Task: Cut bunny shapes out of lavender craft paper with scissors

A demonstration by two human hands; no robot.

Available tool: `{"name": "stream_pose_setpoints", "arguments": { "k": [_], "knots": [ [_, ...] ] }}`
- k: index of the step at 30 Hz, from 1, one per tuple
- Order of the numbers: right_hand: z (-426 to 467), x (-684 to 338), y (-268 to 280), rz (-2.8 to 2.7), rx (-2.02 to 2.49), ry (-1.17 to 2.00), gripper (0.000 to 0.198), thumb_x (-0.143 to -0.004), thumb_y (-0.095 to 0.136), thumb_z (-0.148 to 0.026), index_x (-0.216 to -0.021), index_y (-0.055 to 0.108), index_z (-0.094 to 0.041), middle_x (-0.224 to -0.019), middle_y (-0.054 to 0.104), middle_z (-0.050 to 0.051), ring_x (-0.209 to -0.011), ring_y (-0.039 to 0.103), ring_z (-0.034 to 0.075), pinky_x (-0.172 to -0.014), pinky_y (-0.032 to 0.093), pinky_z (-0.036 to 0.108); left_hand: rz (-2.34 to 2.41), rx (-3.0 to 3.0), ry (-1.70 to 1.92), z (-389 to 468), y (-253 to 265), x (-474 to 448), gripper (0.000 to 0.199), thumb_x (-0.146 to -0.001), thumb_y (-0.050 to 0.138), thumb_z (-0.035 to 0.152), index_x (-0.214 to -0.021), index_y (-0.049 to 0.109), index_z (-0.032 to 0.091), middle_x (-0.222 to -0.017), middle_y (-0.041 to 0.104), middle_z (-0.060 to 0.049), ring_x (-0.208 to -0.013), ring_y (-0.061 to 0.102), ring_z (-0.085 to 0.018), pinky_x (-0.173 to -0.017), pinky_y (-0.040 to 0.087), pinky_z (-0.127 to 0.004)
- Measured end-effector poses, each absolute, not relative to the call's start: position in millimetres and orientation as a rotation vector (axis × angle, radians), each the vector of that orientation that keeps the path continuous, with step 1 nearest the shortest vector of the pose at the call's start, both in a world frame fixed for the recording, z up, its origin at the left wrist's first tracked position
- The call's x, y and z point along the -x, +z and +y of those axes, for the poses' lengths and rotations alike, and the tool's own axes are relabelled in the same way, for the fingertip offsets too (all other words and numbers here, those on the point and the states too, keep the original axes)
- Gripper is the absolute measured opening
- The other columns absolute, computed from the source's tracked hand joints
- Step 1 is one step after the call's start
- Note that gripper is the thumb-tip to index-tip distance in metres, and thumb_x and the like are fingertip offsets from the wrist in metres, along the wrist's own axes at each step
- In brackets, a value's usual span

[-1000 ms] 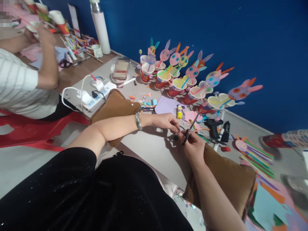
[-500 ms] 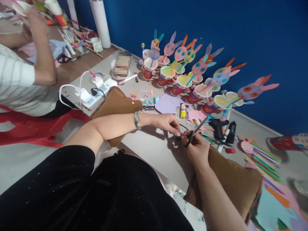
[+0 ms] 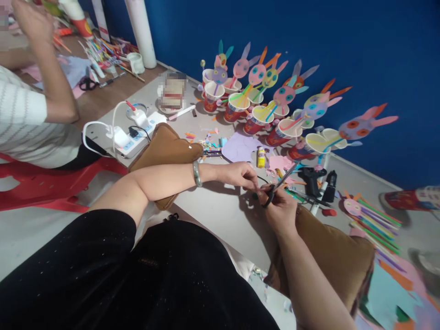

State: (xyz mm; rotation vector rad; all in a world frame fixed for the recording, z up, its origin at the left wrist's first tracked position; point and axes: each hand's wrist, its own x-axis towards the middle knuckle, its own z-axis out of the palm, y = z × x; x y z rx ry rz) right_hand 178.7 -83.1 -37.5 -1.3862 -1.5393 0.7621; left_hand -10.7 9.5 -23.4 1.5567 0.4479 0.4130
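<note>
Your right hand (image 3: 282, 208) grips scissors (image 3: 269, 198), left hand (image 3: 240, 174) pinched narrow, contents unclear, label on yellow bottle (image 3: 261, 158) unreadable.

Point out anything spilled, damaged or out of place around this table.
Mostly litter: coloured paper scraps lie strewn on the tabletop beyond the left hand, untidy beside the lined-up decorated cups. More small bits show below its near edge. No liquid spill or clear damage shows.
</note>
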Motion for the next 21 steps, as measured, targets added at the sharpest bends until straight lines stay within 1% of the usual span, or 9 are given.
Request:
{"name": "stream_pose_setpoints", "arguments": {
  "k": [5,9,13,16,19,21],
  "knots": [
    [-80.4,-175.8,-36.3,-1.514,1.378,0.773,0.023,-0.071,0.081,-0.039,-0.073,0.065,-0.022,-0.075,0.066,0.002,-0.066,0.059,0.017,-0.061,0.052,0.032,0.502,-1.551,0.409,11.6,-21.0,14.1,0.008,-0.077,0.072,0.016,-0.077,0.075,0.009,-0.066,0.065,-0.001,-0.062,0.056,-0.007,-0.062,0.042,-0.022],
    [-78.5,-174.6,-36.4,-1.491,1.39,0.805,0.019,-0.073,0.079,-0.035,-0.074,0.066,-0.021,-0.072,0.064,0.0,-0.059,0.054,0.014,-0.057,0.048,0.03,0.528,-1.519,0.402,11.1,-17.8,15.2,0.008,-0.077,0.073,0.017,-0.076,0.072,0.009,-0.065,0.065,0.0,-0.061,0.056,-0.007,-0.061,0.042,-0.022],
    [-78.8,-175.3,-36.7,-1.463,1.403,0.81,0.017,-0.074,0.077,-0.034,-0.076,0.065,-0.021,-0.07,0.062,-0.001,-0.057,0.052,0.013,-0.056,0.046,0.029,0.51,-1.511,0.4,12.8,-12.4,17.5,0.013,-0.077,0.075,0.02,-0.073,0.07,0.008,-0.063,0.063,0.001,-0.059,0.054,-0.006,-0.061,0.042,-0.022],
    [-79.9,-176.0,-33.6,-1.444,1.418,0.785,0.017,-0.078,0.073,-0.033,-0.073,0.064,-0.021,-0.066,0.058,-0.002,-0.057,0.05,0.012,-0.057,0.044,0.029,0.545,-1.45,0.456,20.7,-4.5,23.3,0.012,-0.078,0.074,0.018,-0.073,0.07,0.008,-0.064,0.064,0.0,-0.062,0.056,-0.005,-0.066,0.046,-0.023],
    [-81.3,-176.2,-29.0,-1.408,1.413,0.798,0.022,-0.081,0.071,-0.036,-0.069,0.061,-0.021,-0.06,0.054,-0.003,-0.053,0.048,0.012,-0.054,0.041,0.028,0.603,-1.343,0.552,31.8,5.1,31.9,0.006,-0.077,0.072,0.013,-0.074,0.07,0.009,-0.067,0.067,-0.001,-0.065,0.06,-0.005,-0.072,0.05,-0.024],
    [-82.3,-177.0,-27.6,-1.385,1.408,0.792,0.023,-0.083,0.071,-0.036,-0.068,0.061,-0.021,-0.058,0.053,-0.003,-0.053,0.048,0.012,-0.053,0.04,0.028,0.615,-1.286,0.611,36.8,10.0,36.7,0.005,-0.077,0.074,0.013,-0.076,0.071,0.009,-0.071,0.07,-0.002,-0.065,0.062,-0.005,-0.074,0.052,-0.025]
  ]
}}
